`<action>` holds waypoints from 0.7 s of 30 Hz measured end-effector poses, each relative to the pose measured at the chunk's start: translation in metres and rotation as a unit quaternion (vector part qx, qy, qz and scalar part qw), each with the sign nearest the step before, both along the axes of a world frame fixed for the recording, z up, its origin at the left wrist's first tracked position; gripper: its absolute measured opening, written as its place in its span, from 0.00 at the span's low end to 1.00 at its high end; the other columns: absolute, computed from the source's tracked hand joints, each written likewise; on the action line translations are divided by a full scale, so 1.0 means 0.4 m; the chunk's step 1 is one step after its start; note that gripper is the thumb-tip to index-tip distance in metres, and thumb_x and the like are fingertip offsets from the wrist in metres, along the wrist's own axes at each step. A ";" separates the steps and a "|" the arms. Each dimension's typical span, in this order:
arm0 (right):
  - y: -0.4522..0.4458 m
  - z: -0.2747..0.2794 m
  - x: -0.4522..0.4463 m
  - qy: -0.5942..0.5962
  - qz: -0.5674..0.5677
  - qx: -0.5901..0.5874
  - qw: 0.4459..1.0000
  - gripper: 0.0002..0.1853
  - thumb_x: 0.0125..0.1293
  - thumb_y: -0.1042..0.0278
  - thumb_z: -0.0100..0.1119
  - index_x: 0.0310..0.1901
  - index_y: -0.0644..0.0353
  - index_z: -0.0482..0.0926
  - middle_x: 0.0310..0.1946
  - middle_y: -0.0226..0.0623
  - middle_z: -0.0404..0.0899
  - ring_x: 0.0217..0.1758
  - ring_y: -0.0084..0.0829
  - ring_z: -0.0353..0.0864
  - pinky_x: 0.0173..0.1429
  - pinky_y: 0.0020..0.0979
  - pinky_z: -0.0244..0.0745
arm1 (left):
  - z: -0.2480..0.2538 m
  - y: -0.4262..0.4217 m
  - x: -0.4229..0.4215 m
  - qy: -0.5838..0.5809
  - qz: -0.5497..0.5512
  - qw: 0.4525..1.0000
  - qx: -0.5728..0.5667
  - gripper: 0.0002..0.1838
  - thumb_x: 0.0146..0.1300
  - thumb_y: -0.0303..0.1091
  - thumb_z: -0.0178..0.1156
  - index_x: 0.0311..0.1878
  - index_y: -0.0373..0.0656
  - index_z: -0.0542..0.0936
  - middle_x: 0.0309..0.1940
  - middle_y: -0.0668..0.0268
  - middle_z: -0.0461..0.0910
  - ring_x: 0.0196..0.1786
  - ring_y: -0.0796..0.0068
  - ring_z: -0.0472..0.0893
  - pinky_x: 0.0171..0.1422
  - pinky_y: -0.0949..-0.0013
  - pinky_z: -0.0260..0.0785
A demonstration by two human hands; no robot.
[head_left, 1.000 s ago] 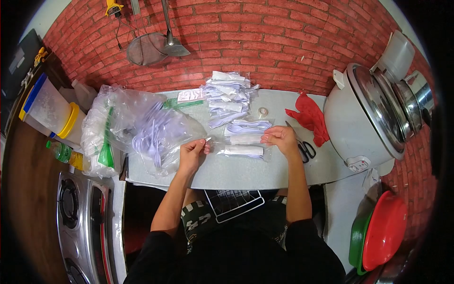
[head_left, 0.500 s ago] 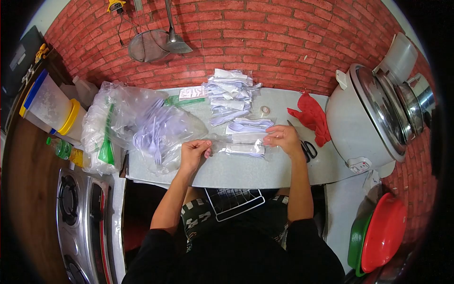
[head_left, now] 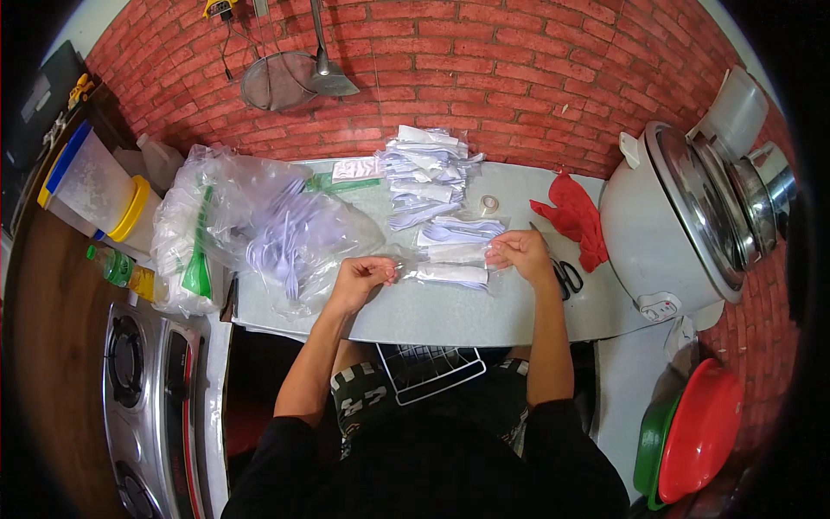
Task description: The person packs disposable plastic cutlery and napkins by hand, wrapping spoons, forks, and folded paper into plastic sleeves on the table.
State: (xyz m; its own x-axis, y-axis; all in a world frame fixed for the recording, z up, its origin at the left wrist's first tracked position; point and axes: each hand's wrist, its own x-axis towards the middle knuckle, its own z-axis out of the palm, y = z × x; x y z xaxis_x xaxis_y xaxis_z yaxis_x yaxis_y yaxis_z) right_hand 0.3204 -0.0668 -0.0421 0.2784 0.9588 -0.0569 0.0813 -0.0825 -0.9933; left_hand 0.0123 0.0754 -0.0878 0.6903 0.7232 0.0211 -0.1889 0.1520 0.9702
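One nearest packet (head_left: 451, 275) between left hand (head_left: 368, 280) and right hand (head_left: 522, 254)

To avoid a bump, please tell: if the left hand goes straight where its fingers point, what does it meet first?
Probably the nearest plastic cutlery packet, just right of the left hand; depth is unclear, so its fingertips may be touching the wrap.
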 end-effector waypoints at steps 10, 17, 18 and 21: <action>0.005 0.009 -0.003 -0.022 0.009 0.022 0.999 0.09 0.64 0.77 0.55 0.44 0.71 0.78 0.35 0.45 0.83 0.38 0.33 0.85 0.39 0.25 0.79 | 0.030 -0.016 0.008 0.053 0.007 0.997 0.054 0.08 0.62 0.26 0.61 0.41 0.30 0.82 0.25 0.67 0.79 0.27 0.81 0.73 0.34 0.78 0.66; 0.006 0.028 -0.038 -0.203 0.027 0.121 0.971 0.14 0.54 0.73 0.64 0.44 0.67 0.80 0.35 0.41 0.84 0.36 0.29 0.84 0.39 0.29 0.78 | 0.034 -0.034 0.019 0.060 0.071 0.996 0.016 0.07 0.60 0.29 0.64 0.31 0.35 0.81 0.20 0.71 0.75 0.22 0.84 0.70 0.27 0.79 0.59; 0.009 0.050 -0.072 -0.300 0.020 0.124 0.946 0.16 0.52 0.69 0.66 0.44 0.63 0.80 0.37 0.39 0.84 0.38 0.31 0.84 0.42 0.33 0.76 | 0.032 -0.036 0.020 0.063 0.080 0.995 0.015 0.07 0.60 0.28 0.64 0.30 0.36 0.80 0.19 0.71 0.75 0.21 0.85 0.69 0.26 0.80 0.58; 0.031 0.094 -0.174 -0.461 0.014 0.130 0.878 0.19 0.50 0.64 0.69 0.44 0.59 0.81 0.38 0.37 0.84 0.40 0.33 0.83 0.47 0.38 0.72 | 0.031 -0.042 0.022 0.063 0.087 0.994 0.033 0.08 0.58 0.29 0.66 0.27 0.37 0.79 0.18 0.72 0.74 0.20 0.85 0.68 0.24 0.79 0.57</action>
